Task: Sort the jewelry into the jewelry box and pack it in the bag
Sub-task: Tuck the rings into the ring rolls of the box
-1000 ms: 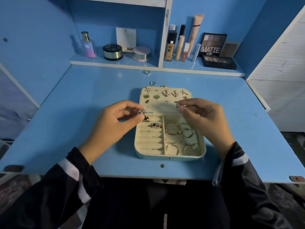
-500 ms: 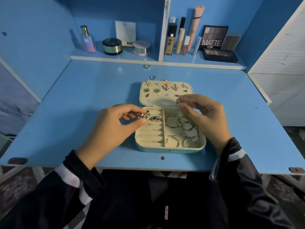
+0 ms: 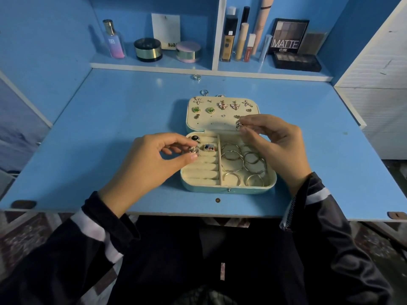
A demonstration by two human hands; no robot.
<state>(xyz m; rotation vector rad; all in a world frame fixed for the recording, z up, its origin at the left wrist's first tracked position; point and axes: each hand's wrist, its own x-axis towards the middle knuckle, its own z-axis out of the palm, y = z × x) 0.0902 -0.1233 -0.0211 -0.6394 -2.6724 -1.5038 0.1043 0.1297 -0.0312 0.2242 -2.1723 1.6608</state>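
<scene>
An open pale-blue jewelry box (image 3: 229, 189) lies on the blue desk. Its lid holds several pinned earrings (image 3: 222, 105). The right compartment holds several silver bangles (image 3: 241, 160). Two rings, a black one (image 3: 195, 138) and a coloured one (image 3: 209, 147), sit in the cream ring rolls (image 3: 204, 170) on the left. My left hand (image 3: 152, 160) pinches a silver ring (image 3: 194, 150) over the ring rolls. My right hand (image 3: 275, 146) pinches another silver ring (image 3: 239, 125) above the hinge of the box.
Loose small pieces lie on the desk behind the box: one ring (image 3: 197, 77) near the shelf and another (image 3: 204, 92) by the lid. The back shelf (image 3: 154, 66) carries a perfume bottle, jars, tubes and eyeshadow palettes. A white cabinet (image 3: 378, 89) stands at right.
My left hand has brought its silver ring down to the ring rolls, beside the coloured ring. My right hand stays over the box hinge with its ring.
</scene>
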